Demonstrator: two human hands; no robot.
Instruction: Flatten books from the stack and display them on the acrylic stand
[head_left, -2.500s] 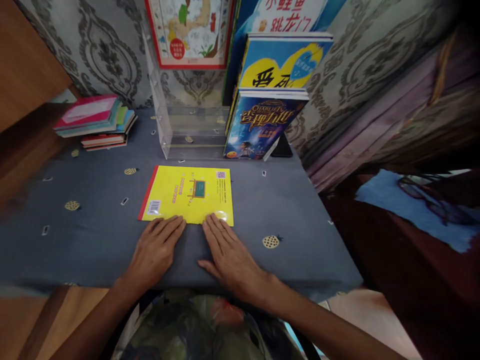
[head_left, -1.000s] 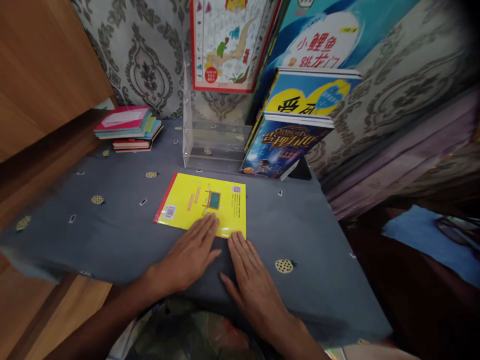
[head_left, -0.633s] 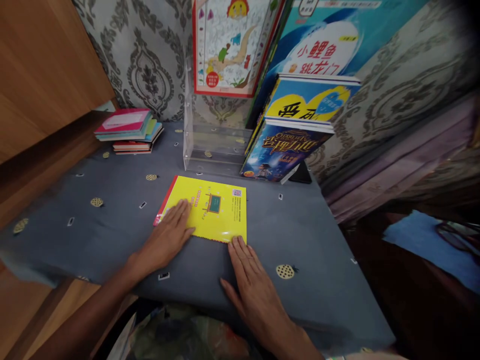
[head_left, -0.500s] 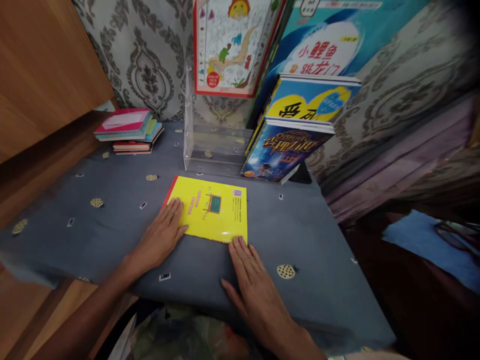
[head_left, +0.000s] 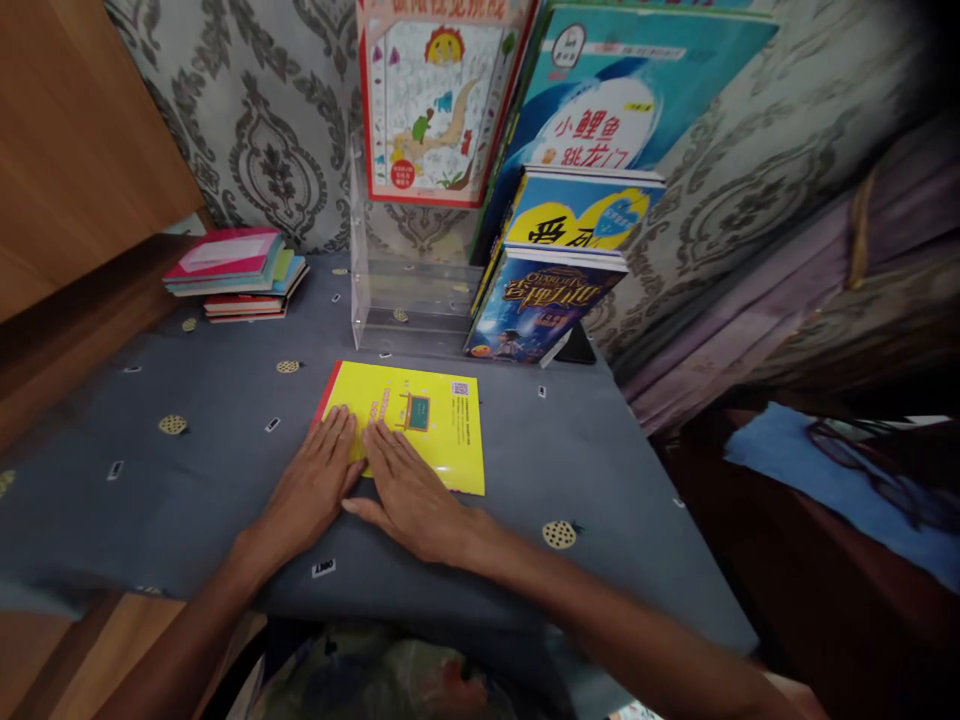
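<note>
A thin yellow book (head_left: 427,425) with a red spine lies flat on the grey cloth-covered table (head_left: 187,470). My left hand (head_left: 311,490) rests flat with fingers stretched out, its fingertips on the book's near left corner. My right hand (head_left: 409,495) lies flat beside it, fingers spread over the book's near left part. The two hands almost touch. Neither hand holds anything.
A clear acrylic book stand (head_left: 405,290) stands behind the yellow book, with upright picture books (head_left: 547,300) leaning at its right. A stack of flat books (head_left: 232,270) lies at the back left. A wooden panel (head_left: 67,150) is left; the table edge drops off at right.
My right hand has slid left from the book's near right corner onto its left part, beside my left hand. The left hand stayed at the book's left corner.
</note>
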